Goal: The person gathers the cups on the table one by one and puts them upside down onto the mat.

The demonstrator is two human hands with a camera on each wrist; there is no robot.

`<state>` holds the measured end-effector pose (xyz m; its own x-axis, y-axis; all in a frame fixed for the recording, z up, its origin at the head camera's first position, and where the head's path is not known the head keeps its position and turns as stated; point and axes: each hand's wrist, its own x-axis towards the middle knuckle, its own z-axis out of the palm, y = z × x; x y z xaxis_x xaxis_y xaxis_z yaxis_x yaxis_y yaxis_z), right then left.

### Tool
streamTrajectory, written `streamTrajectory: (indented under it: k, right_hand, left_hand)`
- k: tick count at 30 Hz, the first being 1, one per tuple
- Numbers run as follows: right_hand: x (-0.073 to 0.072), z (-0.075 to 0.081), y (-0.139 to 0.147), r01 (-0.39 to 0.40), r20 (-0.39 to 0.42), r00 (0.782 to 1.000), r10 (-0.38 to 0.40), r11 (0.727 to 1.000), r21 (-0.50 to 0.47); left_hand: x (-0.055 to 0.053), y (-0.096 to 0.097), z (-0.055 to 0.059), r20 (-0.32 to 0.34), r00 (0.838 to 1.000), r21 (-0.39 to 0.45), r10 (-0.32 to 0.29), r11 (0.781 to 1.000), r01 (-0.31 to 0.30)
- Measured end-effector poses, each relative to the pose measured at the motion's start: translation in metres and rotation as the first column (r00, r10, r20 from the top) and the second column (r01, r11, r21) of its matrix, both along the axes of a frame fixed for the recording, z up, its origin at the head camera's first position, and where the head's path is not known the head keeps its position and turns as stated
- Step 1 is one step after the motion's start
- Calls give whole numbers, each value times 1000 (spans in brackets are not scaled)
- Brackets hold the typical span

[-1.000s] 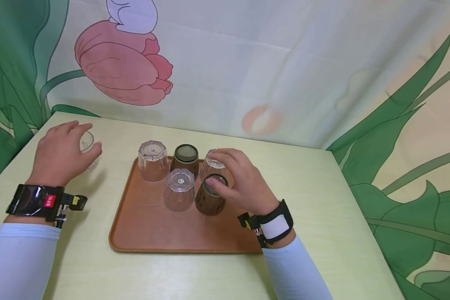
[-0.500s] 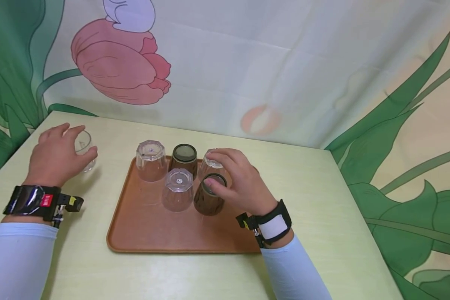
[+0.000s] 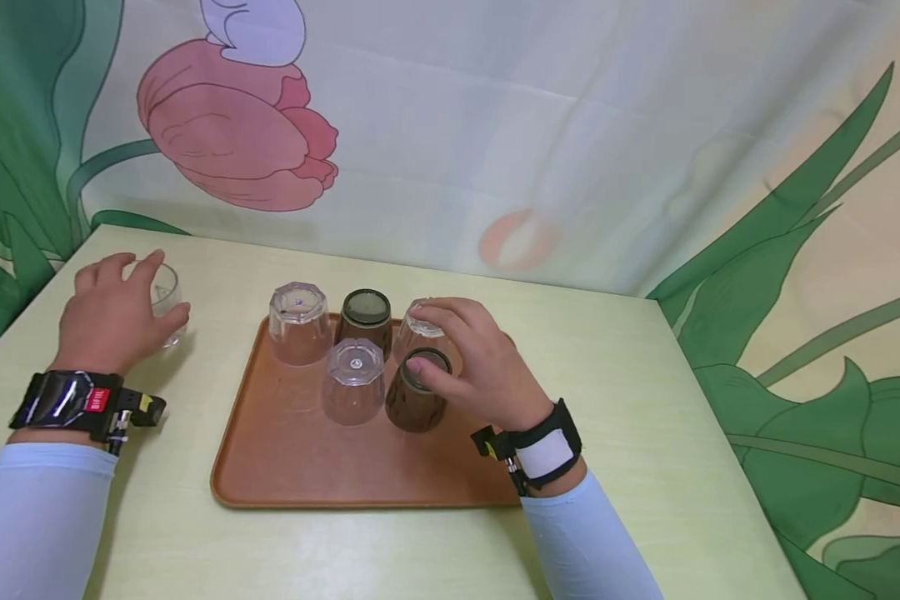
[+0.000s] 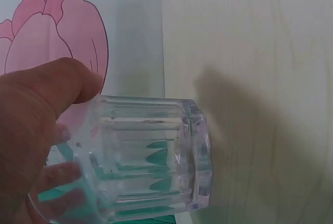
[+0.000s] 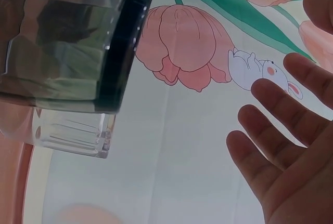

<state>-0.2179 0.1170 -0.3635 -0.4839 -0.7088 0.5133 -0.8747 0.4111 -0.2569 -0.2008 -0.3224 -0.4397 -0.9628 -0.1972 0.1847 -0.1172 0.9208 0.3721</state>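
Observation:
At the table's far left, my left hand [image 3: 112, 312] holds a clear drinking glass [image 3: 167, 296] by its upper part, thumb on the near side. The left wrist view has this glass [image 4: 151, 154] rim toward the palm and faceted base toward the table, with fingers [image 4: 60, 174] showing through its wall. My right hand [image 3: 480, 362] hovers over the right of the tray with fingers spread. Close by it is an upside-down dark glass [image 3: 416, 404]; the right wrist view shows this dark glass [image 5: 67, 47] apart from the fingers [image 5: 276, 99].
A brown tray [image 3: 285, 467] bears upside-down glasses: a clear glass [image 3: 300, 329] at back left, a dark glass [image 3: 365, 325] beside it, another clear glass [image 3: 354, 387] in front, and one more clear glass [image 3: 420, 321] partly behind my right hand. A printed curtain [image 3: 435, 125] hangs behind the table.
My left hand has shifted slightly left and down with the clear glass. My right hand stays over the tray, and the glasses there stay put. The view has drifted slightly.

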Motion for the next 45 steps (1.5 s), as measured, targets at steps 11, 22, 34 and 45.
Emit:
streamTrajectory:
  k: [11,22,34,45]
  right_hand:
    - [1,2,0,4,9,1000,-4,1000,-1]
    - [1,1,1,17,14,1000,-17,1000,5]
    - [2,3,0,22,23,999,-22,1000,12]
    - [0,2,1,30,45,999,-32,999,30]
  left_hand:
    - [-2,-2,-2,-28,1000,-9,-2,1000,2]
    - [0,3,-3,-14,1000,-61,-14,998,13]
    - [8,10,3,-41,999,-49,-22,999,20]
    - [17,28,26,-114,993,-36,-22,999,18]
